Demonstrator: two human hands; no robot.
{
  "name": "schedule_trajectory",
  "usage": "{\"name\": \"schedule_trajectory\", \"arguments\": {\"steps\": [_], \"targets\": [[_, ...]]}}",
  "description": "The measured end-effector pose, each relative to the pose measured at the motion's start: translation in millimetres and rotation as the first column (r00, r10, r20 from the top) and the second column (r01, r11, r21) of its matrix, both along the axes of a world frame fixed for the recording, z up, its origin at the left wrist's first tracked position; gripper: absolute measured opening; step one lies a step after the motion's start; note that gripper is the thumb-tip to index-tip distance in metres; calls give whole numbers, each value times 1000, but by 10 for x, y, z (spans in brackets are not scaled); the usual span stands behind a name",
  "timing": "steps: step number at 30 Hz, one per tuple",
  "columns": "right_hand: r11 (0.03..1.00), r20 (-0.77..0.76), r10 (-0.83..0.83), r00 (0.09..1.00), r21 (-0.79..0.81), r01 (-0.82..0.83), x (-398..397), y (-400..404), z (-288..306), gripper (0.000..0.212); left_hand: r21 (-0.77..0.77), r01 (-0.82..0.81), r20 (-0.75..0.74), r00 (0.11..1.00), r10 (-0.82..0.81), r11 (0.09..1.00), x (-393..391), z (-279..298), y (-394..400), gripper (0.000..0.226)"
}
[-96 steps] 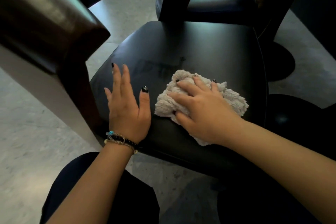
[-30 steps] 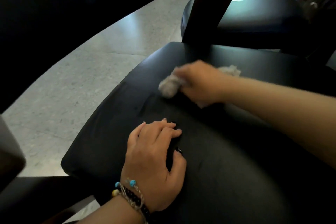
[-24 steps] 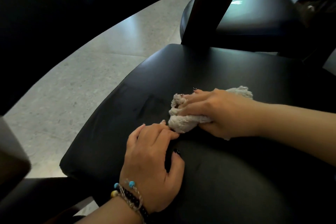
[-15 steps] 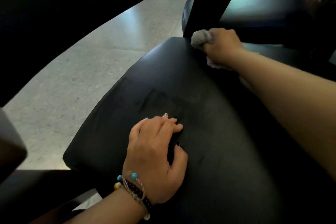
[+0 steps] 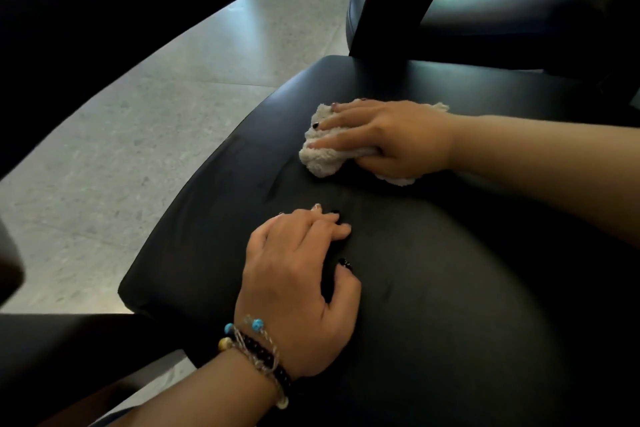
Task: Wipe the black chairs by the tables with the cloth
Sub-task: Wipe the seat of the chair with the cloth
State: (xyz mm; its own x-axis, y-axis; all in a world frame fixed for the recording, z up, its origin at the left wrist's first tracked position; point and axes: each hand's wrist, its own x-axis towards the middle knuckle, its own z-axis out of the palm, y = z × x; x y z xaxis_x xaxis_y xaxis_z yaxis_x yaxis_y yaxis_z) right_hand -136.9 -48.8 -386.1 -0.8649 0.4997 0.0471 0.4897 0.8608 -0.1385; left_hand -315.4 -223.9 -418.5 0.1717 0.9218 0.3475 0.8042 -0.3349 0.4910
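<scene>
On the black chair seat (image 5: 450, 288), right hand (image 5: 391, 139) grips cloth (image 5: 322, 156); left hand (image 5: 298, 281) rests loosely curled.

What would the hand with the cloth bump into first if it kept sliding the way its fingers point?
Probably nothing: the right hand points left across the black seat, pressing the cloth. Ahead lies bare seat, then its edge and the floor.

Chair seat (image 5: 450, 288) open right of left hand (image 5: 298, 291). Far edge blocked by dark post (image 5: 405, 0). Right hand (image 5: 391, 142) with cloth (image 5: 322, 159) occupies far middle.
</scene>
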Motion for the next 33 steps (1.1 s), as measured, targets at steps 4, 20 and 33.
{"name": "schedule_trajectory", "arguments": {"steps": [4, 20, 33], "targets": [[984, -105, -156, 982, 70, 164, -284, 345, -77, 50, 9, 0, 4, 1000, 0, 1000, 4, -6, -3, 37], [960, -159, -179, 971, -243, 138, -1232, 166, -74, 41, 33, -1, 18, 1000, 0, 999, 3, -19, 10, 39], [731, -32, -682, 731, -76, 679, -799, 1274, -15, 34, 86, 1, 50, 999, -5, 996, 1, -55, 29, 37]]}}
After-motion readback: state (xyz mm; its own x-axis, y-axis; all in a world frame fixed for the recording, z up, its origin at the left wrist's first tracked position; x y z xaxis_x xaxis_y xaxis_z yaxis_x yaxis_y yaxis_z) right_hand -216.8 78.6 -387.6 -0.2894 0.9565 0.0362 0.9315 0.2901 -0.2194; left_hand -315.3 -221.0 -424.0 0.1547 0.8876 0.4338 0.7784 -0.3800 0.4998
